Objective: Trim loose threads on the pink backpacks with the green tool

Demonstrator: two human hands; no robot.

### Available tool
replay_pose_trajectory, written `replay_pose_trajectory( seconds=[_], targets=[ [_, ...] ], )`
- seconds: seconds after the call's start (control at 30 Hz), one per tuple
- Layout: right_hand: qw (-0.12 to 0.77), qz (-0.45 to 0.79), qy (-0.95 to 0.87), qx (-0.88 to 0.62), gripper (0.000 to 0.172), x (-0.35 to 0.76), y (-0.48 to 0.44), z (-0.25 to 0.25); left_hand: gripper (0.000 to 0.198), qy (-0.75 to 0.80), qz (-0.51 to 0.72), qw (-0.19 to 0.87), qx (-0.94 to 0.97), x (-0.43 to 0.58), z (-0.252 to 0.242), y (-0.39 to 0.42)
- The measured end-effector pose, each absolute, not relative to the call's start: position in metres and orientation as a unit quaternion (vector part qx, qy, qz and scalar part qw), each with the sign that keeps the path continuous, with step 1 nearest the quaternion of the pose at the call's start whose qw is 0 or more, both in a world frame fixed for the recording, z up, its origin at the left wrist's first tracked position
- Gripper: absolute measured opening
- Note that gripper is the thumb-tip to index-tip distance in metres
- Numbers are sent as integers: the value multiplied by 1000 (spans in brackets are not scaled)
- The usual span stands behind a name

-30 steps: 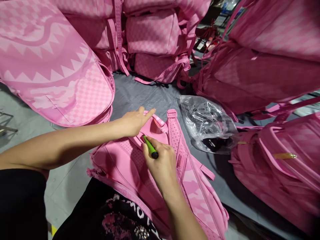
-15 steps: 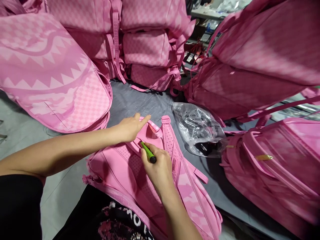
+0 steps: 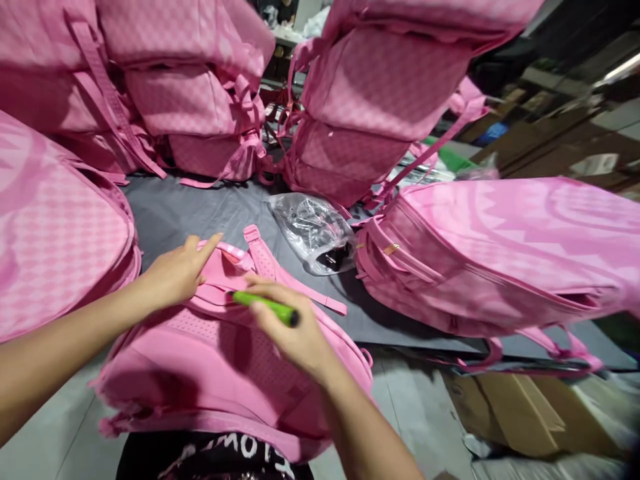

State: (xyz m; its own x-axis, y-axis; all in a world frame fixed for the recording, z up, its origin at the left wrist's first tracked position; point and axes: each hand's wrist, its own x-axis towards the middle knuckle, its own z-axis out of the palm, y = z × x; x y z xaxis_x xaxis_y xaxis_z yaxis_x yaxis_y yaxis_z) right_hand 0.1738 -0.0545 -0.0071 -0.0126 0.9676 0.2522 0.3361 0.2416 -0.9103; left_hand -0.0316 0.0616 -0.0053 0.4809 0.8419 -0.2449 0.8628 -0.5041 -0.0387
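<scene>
A pink backpack (image 3: 220,360) lies back-side up in front of me, straps pointing away. My left hand (image 3: 177,270) rests on its top near the carry handle, fingers stretched out flat. My right hand (image 3: 290,333) is closed round a green marker pen (image 3: 265,307), whose tip points at the seam under the handle. The picture is smeared by motion.
Stacks of pink backpacks (image 3: 195,100) stand at the back and left. Another pink backpack (image 3: 500,253) lies on the right. A clear plastic bag (image 3: 315,230) with dark parts sits on the grey mat (image 3: 170,207). Cardboard (image 3: 520,413) lies lower right.
The view has swung to the right and the backpack now sits lower left in the picture. Both hands stay on the backpack top; the pen lies flatter than before.
</scene>
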Motion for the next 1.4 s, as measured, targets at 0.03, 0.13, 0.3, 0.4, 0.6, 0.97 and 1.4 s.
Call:
replay_pose_trajectory(
  seconds=[0.03, 0.13, 0.3, 0.4, 0.6, 0.97, 1.4],
  targets=[
    [513, 279, -613, -533, 20, 196, -56, -6, 85, 495, -121, 47, 859, -31, -6, 62],
    [464, 74, -544, -695, 27, 272, -42, -25, 84, 503, -134, 48, 853, -28, -5, 63],
    [112, 47, -558, -821, 22, 349, 13, -89, 83, 512, -139, 48, 847, -25, -4, 65],
    [101, 55, -576, -809, 21, 356, 29, -111, 83, 509, -126, 47, 850, -27, -4, 63],
    [119, 70, -598, -789, 17, 364, 20, -125, 87, 507, -131, 61, 850, -23, 2, 59],
    [447, 209, -486, -721, 26, 307, -19, -20, 76, 523, 28, 128, 842, -29, 4, 51],
    [401, 307, -694, -513, 15, 184, -71, 47, 8, 360, 472, 408, 693, -15, 20, -38]
  ],
)
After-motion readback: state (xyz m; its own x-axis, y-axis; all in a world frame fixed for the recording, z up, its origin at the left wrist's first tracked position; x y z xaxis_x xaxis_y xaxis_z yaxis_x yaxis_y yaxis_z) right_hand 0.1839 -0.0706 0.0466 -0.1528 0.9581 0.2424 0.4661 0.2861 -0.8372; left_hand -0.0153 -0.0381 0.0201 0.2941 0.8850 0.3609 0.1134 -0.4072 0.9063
